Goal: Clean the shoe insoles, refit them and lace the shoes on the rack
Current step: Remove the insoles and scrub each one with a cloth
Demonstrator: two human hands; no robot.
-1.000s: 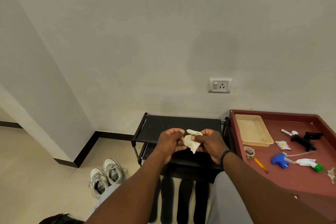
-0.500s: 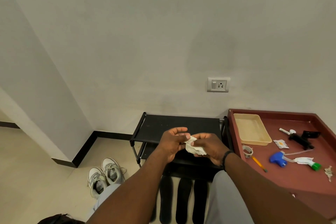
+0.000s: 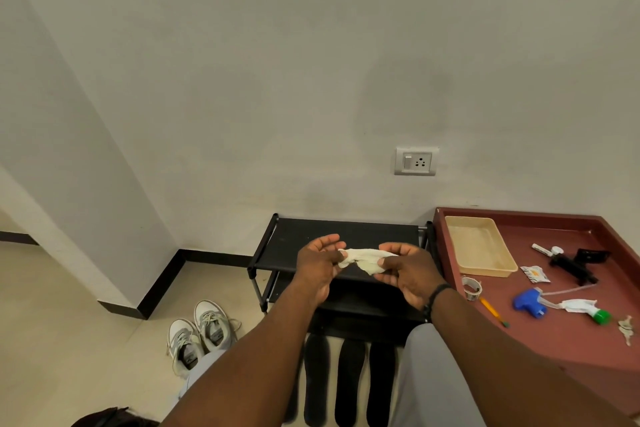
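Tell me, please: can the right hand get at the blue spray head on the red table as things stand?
Probably yes, but not at once. The blue spray head lies uncovered on the red table, on that side. However, the right hand holds the white cloth together with the left hand.

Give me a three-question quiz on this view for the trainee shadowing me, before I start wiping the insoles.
1. True or false: the black insoles are already back inside the grey sneakers.
2. What do the left hand and right hand hold between them? A) white cloth B) roll of tape C) pencil
3. Fill in: the blue spray trigger lies on the ____ table, in front of the beige tray.

Key
1. False: they lie on the floor in front of the shoe rack.
2. A, the white cloth, stretched between both hands.
3. Red.
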